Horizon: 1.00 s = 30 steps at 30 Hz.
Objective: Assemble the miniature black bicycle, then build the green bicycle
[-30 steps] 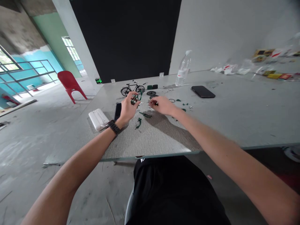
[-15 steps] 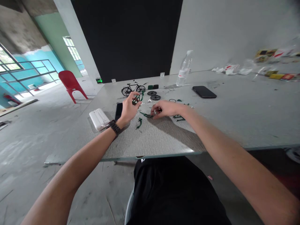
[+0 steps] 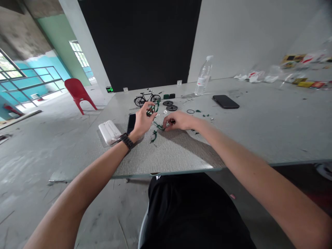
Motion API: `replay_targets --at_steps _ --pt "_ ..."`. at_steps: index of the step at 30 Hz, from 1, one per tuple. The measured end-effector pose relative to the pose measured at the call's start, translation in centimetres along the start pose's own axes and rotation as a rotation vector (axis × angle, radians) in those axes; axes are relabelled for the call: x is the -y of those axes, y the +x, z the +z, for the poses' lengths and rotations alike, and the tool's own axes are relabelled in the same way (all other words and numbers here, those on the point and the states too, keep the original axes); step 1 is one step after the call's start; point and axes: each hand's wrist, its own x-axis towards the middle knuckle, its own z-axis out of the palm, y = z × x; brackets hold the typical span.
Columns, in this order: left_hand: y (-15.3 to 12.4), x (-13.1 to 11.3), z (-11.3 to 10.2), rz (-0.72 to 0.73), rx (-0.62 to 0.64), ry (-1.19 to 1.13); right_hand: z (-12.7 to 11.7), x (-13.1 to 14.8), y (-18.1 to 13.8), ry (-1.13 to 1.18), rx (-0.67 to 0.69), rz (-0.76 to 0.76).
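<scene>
My left hand [image 3: 142, 119] pinches a green model bicycle frame [image 3: 152, 110] just above the table. My right hand [image 3: 178, 121] is closed, its fingertips at the end of a slim green part [image 3: 159, 127] that reaches toward the left hand. A curved green fender-like piece [image 3: 154, 135] lies on the table below it. Behind the left hand stands an assembled black model bicycle [image 3: 147, 99]. Two black spoked wheels [image 3: 172, 108] lie flat beyond the right hand, near a small silvery round piece [image 3: 165, 112].
Small green bits [image 3: 198, 111] and a thin black ring [image 3: 190, 111] lie past my right wrist. A white power bank-like block [image 3: 109, 132] and a dark phone [image 3: 131, 122] flank my left wrist. Farther off are a black phone [image 3: 225, 101] and a plastic bottle [image 3: 203, 77].
My right hand has moved slightly left along with the slim green part, closer to my left hand. My left hand and the frame in it have hardly moved.
</scene>
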Motion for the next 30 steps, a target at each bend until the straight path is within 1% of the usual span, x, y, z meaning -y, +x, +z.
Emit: replay_targets --at_steps 4,10,13,17,20,23,26,30 --pt "0.0 0.1 0.0 0.004 0.003 0.002 0.7 0.0 0.4 -0.001 -0.054 -0.026" --pt "0.0 0.2 0.2 -0.015 0.004 0.014 1.7 0.3 1.0 -0.028 -0.184 0.018" --pt "0.0 0.1 0.1 -0.018 -0.001 0.014 1.2 0.4 0.6 -0.013 -0.16 0.026" --pt "0.0 -0.1 0.0 -0.011 0.013 0.007 0.1 0.1 0.0 -0.015 -0.071 0.003" --pt "0.0 0.0 0.0 -0.012 0.001 0.02 -0.2 -0.1 0.0 -0.036 0.0 0.015" --pt "0.0 0.1 0.1 -0.003 -0.003 0.012 0.3 0.0 0.2 -0.056 0.005 0.048" --pt "0.0 0.2 0.2 -0.005 -0.002 0.004 1.0 0.4 0.5 -0.06 -0.012 0.045" --pt "0.0 0.1 0.2 -0.008 -0.006 0.002 1.5 0.9 0.8 -0.062 0.01 0.042"
